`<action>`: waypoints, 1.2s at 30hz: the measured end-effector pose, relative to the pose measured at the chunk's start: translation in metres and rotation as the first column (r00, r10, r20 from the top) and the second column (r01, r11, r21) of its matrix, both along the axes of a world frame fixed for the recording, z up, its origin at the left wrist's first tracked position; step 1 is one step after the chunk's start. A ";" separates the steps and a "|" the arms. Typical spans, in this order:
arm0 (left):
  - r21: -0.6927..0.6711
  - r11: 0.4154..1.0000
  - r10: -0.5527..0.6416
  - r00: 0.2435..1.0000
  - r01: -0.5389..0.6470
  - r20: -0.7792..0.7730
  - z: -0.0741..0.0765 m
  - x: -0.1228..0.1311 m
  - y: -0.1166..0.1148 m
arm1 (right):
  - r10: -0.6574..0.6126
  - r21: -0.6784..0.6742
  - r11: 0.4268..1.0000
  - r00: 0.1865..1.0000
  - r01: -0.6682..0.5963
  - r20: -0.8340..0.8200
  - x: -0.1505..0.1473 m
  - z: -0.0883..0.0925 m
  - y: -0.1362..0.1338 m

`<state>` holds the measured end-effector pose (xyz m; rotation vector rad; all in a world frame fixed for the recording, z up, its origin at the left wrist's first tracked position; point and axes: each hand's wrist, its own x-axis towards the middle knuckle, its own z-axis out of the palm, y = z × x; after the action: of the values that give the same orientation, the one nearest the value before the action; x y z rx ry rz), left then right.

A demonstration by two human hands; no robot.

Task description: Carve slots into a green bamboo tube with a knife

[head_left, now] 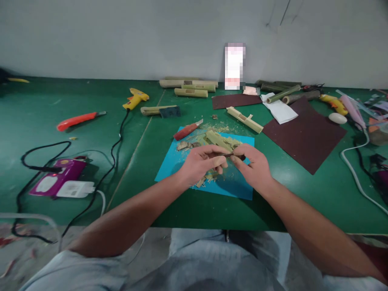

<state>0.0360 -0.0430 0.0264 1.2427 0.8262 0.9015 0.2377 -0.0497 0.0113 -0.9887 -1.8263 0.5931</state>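
Note:
Above a blue sheet [242,192], my left hand [204,161] and my right hand [254,163] meet, both closed in a pinch. Between the fingertips runs a small, thin dark piece [229,154]; its kind is hard to make out because the fingers cover most of it. Under and behind the hands lie a split piece of green bamboo [216,138] and scattered pale shavings [209,176]. Grey-brown chunks [182,146] rest left of the bamboo. A red-handled knife [185,131] lies at the sheet's upper left edge, its blade pointing away to the right.
Notched bamboo tubes [190,93] line the back, with another [245,119] nearer. A yellow glue gun [135,99], red cutter [79,120] and purple power strip [59,178] with cables are left. Dark brown sheets [306,137], a white cloth [280,109] and more tools are right.

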 end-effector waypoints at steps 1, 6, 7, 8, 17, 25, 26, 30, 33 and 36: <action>-0.008 1.000 -0.006 1.000 0.006 0.005 -0.001 0.000 0.000 | 0.008 0.032 0.999 1.000 -0.008 0.005 0.001 -0.001 0.000; -0.028 0.998 -0.051 0.997 0.053 0.052 -0.001 -0.001 0.003 | 0.031 0.145 0.989 1.000 -0.031 0.004 0.002 -0.003 0.001; -0.033 0.997 -0.074 0.995 0.076 0.069 -0.001 -0.001 0.003 | 0.025 0.154 0.988 1.000 -0.025 0.005 0.003 -0.004 0.001; -0.037 0.994 -0.096 0.992 0.100 0.084 -0.001 -0.001 0.004 | 0.019 0.159 0.987 1.000 -0.020 0.009 0.003 -0.004 0.001; 0.015 0.999 -0.031 0.999 0.031 0.011 -0.003 0.000 0.002 | 0.006 0.158 0.987 0.996 -0.020 0.086 0.002 -0.003 -0.002; 0.370 0.891 0.368 0.896 -0.264 -0.246 -0.014 -0.017 0.033 | -0.233 0.000 0.965 0.854 0.263 0.464 0.002 -0.007 0.002; 0.417 0.870 0.405 0.865 -0.265 -0.295 -0.017 -0.021 0.038 | -0.236 -0.006 0.961 0.828 0.277 0.510 0.003 -0.007 0.002; 0.575 0.799 0.483 0.756 -0.174 -0.441 -0.027 -0.028 0.052 | -0.183 -0.057 0.963 0.794 0.264 0.580 0.002 -0.008 0.004; 0.617 0.774 0.499 0.736 -0.141 -0.458 -0.029 -0.028 0.054 | -0.173 -0.065 0.965 0.798 0.256 0.577 0.000 -0.010 0.004; 0.628 0.768 0.501 0.732 -0.129 -0.462 -0.029 -0.026 0.055 | -0.162 -0.066 0.968 0.807 0.241 0.568 -0.001 -0.011 0.003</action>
<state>0.0096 0.0117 -0.0027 2.0182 1.4044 1.0915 0.2366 -0.0468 0.0001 -1.5550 -2.1638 0.3088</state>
